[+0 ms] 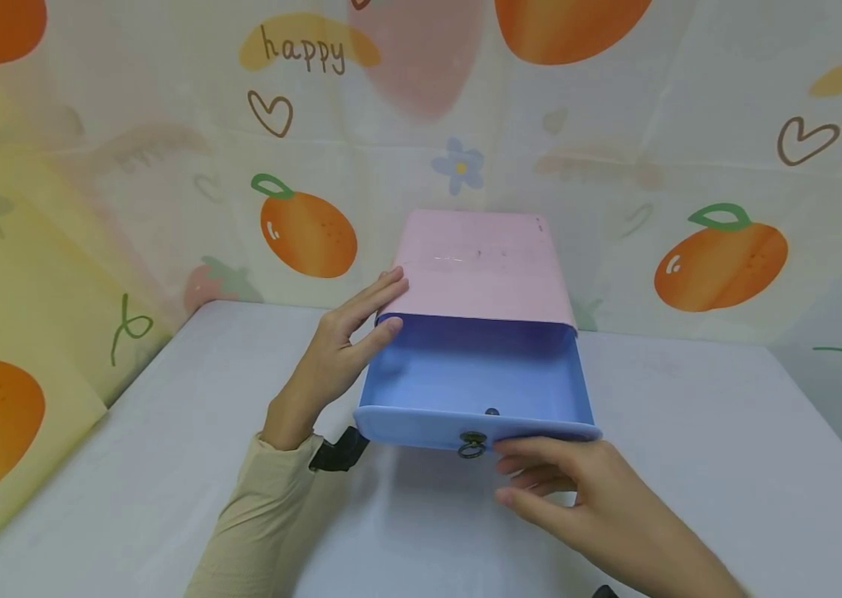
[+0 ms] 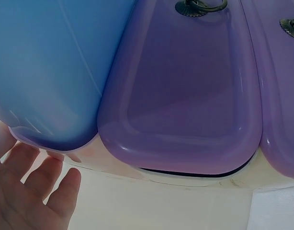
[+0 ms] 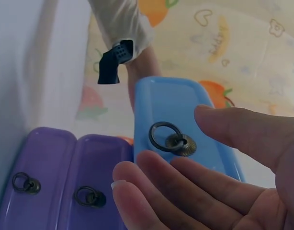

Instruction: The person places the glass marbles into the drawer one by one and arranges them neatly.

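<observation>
Spread right hand [image 1: 600, 507] is held just below the ring pull [image 1: 472, 445] of the pulled-out blue drawer [image 1: 466, 382]; the pink cabinet [image 1: 482, 266] is touched by the left hand [image 1: 339, 357], fingers straight.

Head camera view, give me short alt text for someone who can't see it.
A blue drawer stands pulled out of a pink cabinet on a white table. The left hand rests against the cabinet's side, and the right hand hovers open just below the drawer's ring pull.

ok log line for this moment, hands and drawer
left hand: steadies pink cabinet side | right hand: open, by ring pull | blue drawer: pulled out | purple drawers: closed
</observation>
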`<state>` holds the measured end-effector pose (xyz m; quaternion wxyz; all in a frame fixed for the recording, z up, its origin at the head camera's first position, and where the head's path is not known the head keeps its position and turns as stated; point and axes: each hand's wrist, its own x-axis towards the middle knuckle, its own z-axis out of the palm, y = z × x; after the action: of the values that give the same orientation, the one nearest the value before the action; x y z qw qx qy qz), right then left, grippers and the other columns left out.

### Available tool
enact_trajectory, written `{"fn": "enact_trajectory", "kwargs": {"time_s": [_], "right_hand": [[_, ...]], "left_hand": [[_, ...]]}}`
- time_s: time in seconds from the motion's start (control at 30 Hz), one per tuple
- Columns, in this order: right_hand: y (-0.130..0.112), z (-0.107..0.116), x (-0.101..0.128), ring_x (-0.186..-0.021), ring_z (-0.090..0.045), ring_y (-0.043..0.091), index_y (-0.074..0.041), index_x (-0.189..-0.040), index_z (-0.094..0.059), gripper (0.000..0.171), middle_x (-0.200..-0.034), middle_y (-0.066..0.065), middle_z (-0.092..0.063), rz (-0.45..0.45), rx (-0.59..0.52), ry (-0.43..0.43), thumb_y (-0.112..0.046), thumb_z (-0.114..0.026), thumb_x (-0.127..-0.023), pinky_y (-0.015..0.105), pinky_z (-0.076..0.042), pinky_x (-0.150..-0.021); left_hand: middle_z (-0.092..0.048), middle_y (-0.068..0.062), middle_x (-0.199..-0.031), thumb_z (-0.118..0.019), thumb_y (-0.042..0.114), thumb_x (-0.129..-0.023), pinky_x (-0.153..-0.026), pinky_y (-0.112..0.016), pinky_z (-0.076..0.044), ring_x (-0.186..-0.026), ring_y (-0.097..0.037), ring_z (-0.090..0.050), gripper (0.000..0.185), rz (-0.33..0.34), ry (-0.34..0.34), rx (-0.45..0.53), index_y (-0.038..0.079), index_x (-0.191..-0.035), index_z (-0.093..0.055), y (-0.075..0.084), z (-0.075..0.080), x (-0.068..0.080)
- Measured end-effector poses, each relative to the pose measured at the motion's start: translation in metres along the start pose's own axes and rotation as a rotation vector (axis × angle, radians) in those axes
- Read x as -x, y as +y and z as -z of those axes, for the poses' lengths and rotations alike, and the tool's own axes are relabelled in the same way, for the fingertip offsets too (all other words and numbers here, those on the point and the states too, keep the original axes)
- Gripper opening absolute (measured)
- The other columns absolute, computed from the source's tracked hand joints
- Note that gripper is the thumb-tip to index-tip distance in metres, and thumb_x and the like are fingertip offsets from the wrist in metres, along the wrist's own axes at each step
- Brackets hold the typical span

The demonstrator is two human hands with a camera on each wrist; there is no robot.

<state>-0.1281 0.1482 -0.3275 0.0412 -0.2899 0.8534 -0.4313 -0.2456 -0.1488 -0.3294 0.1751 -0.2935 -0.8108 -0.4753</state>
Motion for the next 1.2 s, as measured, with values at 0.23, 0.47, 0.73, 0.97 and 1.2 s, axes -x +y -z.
{"fn": "enact_trajectory", "kwargs": {"time_s": [0.23, 0.47, 0.73, 0.97, 1.2], "right_hand": [[0.000, -0.006, -0.003, -0.090, -0.069, 0.000, -0.013, -0.122, -0.068, 0.035, -0.118, -0.001, -0.071, -0.034, -0.005, -0.017, -0.036, -0.066, -0.095, 0.022, -0.059, -0.076], [-0.002, -0.012, -0.004, -0.089, -0.069, -0.001, -0.017, -0.121, -0.069, 0.035, -0.116, -0.005, -0.071, -0.067, 0.009, 0.001, -0.040, -0.065, -0.095, 0.021, -0.058, -0.075], [-0.004, -0.018, -0.005, -0.091, -0.069, 0.001, -0.013, -0.127, -0.065, 0.040, -0.119, -0.001, -0.071, -0.046, -0.052, -0.016, -0.038, -0.064, -0.096, 0.023, -0.059, -0.077], [-0.005, -0.023, -0.010, -0.092, -0.071, 0.003, -0.009, -0.128, -0.065, 0.044, -0.116, 0.001, -0.073, -0.088, -0.119, -0.018, -0.039, -0.064, -0.096, 0.022, -0.058, -0.078], [-0.007, -0.029, -0.015, -0.098, -0.071, 0.006, -0.008, -0.125, -0.068, 0.044, -0.120, 0.002, -0.072, -0.164, -0.206, -0.001, -0.040, -0.064, -0.096, 0.019, -0.057, -0.080]], "left_hand": [[-0.041, 0.004, -0.157, -0.058, 0.016, -0.099, -0.121, -0.041, -0.032, -0.149, -0.010, -0.033, 0.048, -0.007, -0.002, 0.001, 0.016, -0.146, -0.050, -0.001, 0.000, 0.000], [-0.041, 0.004, -0.157, -0.058, 0.017, -0.099, -0.122, -0.040, -0.032, -0.149, -0.010, -0.033, 0.048, -0.011, -0.002, 0.000, 0.017, -0.146, -0.050, -0.001, 0.001, 0.000], [-0.041, 0.004, -0.157, -0.058, 0.017, -0.099, -0.122, -0.041, -0.031, -0.149, -0.010, -0.033, 0.048, -0.008, -0.004, 0.003, 0.017, -0.146, -0.051, -0.001, 0.001, 0.001], [-0.041, 0.005, -0.157, -0.058, 0.019, -0.100, -0.122, -0.040, -0.031, -0.149, -0.009, -0.033, 0.047, -0.006, -0.004, 0.005, 0.018, -0.146, -0.051, -0.001, 0.002, 0.001], [-0.040, 0.003, -0.158, -0.059, 0.018, -0.099, -0.122, -0.042, -0.031, -0.149, -0.012, -0.032, 0.048, -0.009, -0.002, 0.005, 0.016, -0.146, -0.051, -0.002, 0.001, 0.001]]}}
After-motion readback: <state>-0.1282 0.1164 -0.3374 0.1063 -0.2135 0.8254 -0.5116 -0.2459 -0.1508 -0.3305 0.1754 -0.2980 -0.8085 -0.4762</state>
